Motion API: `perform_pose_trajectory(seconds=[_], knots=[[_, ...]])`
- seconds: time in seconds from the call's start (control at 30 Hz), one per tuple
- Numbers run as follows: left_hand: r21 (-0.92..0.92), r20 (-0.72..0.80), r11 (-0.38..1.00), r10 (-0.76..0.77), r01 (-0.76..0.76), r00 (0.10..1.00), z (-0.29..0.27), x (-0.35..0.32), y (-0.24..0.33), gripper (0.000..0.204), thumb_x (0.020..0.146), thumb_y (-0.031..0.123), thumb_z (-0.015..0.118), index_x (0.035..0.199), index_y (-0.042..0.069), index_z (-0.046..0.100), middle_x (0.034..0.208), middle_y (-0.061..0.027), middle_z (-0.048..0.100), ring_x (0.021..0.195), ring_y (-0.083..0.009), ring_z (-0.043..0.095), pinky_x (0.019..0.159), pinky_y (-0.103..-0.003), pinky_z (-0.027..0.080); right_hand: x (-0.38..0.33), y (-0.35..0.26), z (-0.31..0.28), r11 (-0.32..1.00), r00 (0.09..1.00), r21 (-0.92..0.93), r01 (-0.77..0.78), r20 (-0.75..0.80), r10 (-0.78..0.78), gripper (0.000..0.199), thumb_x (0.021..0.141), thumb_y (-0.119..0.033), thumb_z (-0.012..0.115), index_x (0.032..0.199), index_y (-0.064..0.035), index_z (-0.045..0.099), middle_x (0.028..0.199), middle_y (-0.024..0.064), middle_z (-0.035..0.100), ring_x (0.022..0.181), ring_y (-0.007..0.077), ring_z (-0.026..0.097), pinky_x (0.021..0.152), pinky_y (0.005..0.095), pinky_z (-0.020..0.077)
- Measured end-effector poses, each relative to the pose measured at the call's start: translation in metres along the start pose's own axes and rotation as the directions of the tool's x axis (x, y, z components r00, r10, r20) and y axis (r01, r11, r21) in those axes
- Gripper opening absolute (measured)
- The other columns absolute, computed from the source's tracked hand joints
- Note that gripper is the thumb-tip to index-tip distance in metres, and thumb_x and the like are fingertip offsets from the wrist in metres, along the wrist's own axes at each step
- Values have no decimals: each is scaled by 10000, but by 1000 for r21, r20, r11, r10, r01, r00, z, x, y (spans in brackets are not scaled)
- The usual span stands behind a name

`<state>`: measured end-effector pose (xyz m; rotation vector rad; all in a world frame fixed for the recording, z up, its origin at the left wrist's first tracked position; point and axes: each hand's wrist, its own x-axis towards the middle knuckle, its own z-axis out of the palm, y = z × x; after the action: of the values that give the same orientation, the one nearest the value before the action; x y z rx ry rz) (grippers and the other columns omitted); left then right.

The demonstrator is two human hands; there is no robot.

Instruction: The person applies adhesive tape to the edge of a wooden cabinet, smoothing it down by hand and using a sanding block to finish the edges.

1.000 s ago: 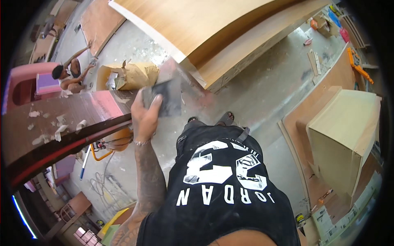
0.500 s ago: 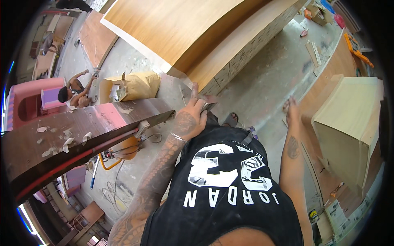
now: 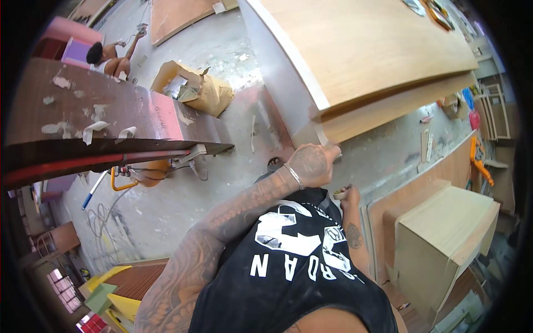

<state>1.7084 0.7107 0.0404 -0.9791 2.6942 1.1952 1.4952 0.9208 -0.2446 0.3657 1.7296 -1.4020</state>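
Observation:
My left hand (image 3: pixel 311 165), with a chain bracelet at the wrist, reaches to the near lower corner of a large wood-faced cabinet (image 3: pixel 372 50) with a white edge. Its fingers are closed, and they mostly hide the flat metal scraper seen in them a moment earlier. A pale strip stands just above the knuckles against the cabinet corner; I cannot tell whether it is edging or blade. Close by and lower, my right hand (image 3: pixel 350 196) is closed, with a small tan thing at its fingertips that I cannot make out.
Left of me lies a dark brown panel (image 3: pixel 72 111) with loose strips on it. Behind it stands an open paper sack (image 3: pixel 214 97). A person (image 3: pixel 108 58) crouches at the far left. A pale plywood box (image 3: pixel 438 238) stands on the right; a hose (image 3: pixel 102 213) lies on the floor.
My view has swung, so the cabinet appears farther right. My left hand has turned over at its corner, its index finger no longer extended. The right hand has come in close to the left.

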Motion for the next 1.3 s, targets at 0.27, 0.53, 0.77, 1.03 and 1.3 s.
perform_pose_trajectory(seconds=[0.27,0.53,0.77,1.03,1.3], knots=[[-816,-280,565,-200,-123,939,11,-58,-68,311,874,244,697,1080,18,638,903,-86,683,841,-168,631,774,-337,505,-71,-160,29,808,824,160,567,-137,-550,401,878,-42,492,1277,-3,476,889,75,553,710,171,535,648,332,483],[-840,-476,514,-541,-175,694,-18,-98,-166,277,903,158,666,1131,1,640,996,-40,678,899,-129,620,833,-302,494,-232,-279,87,314,177,388,867,349,-920,555,814,77,511,1365,43,455,1061,133,617,808,165,590,763,289,510],[-929,-340,158,-724,-335,600,-8,-93,-185,361,901,113,654,1232,-2,569,1117,-48,634,999,-132,596,921,-291,462,-264,-303,145,-120,-29,-110,987,607,-794,523,757,132,521,1261,14,598,942,129,640,778,175,606,680,284,511],[-895,-446,298,-579,-333,682,-41,-98,-130,369,911,99,668,1234,-7,525,1076,-42,638,991,-138,605,912,-293,475,-288,-274,192,-293,-201,37,955,806,-556,491,788,131,509,1264,30,569,949,152,591,723,184,641,662,287,529],[-887,-292,-205,-444,-414,847,-72,-106,-114,231,945,133,650,1139,52,555,1017,-24,649,943,-99,613,858,-270,492,-302,-243,190,309,-57,347,886,741,-669,486,849,107,530,1329,40,485,1099,191,600,810,193,638,742,334,535]])
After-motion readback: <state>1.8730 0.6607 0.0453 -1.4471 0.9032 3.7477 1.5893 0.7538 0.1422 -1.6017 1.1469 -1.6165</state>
